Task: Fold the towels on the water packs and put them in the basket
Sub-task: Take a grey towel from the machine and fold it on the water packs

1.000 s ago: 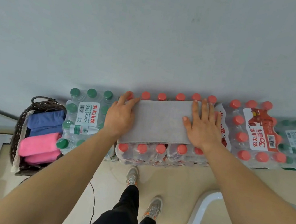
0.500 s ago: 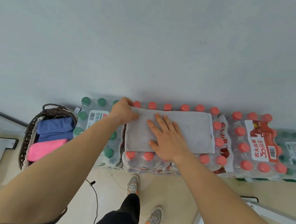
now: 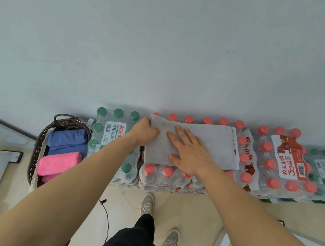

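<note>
Viewing from the head camera, we find the grey towel (image 3: 212, 144) lying on the red-capped water pack (image 3: 171, 177), its long axis running left to right. Our left hand (image 3: 143, 132) grips its left end with curled fingers. Our right hand (image 3: 188, 153) presses flat on it, fingers spread. The basket (image 3: 36, 153) stands further left, past the green-capped pack (image 3: 115, 131), nearer the left hand.
</note>
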Demonstrator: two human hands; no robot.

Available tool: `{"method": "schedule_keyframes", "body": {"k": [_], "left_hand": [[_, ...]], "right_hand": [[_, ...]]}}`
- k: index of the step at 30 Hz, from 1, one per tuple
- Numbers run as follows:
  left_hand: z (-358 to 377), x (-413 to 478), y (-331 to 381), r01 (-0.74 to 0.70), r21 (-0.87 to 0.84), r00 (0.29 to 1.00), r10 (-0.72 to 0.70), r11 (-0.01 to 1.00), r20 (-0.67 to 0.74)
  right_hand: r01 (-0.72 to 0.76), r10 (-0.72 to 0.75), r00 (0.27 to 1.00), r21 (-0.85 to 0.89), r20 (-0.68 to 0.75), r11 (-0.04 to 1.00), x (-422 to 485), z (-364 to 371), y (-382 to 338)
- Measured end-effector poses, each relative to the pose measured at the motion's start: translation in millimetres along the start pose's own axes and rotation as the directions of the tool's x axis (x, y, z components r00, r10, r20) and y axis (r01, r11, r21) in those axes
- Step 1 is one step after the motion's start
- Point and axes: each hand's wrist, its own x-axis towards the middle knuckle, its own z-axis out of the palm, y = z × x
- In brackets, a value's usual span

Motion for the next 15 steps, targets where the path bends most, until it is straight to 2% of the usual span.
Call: {"method": "schedule_keyframes", "body": {"k": [4, 7, 10, 15], "left_hand": [[-11, -3, 0, 0.023, 0.037, 0.976, -0.014, 0.999, -0.217], [-28, -1, -7, 0.005, 0.049, 0.945, 0.012, 0.999, -0.326], [-46, -2, -13, -0.008, 0.032, 0.926, 0.02, 0.999, -0.378], [-70, -3, -20, -0.025, 0.113, 0.91, 0.07, 0.993, -0.408]], "right_hand": [[0.036, -0.036, 0.999, -0.019, 0.001, 0.999, -3, -6, 5], [0.084, -0.083, 0.996, -0.014, 0.042, 0.996, -6, -10, 5], [0.13, -0.13, 0.989, 0.002, 0.072, 0.991, -5, -12, -4], [0.203, -0.2, 0.977, -0.03, 0.074, 0.979, 9, -20, -26]]}}
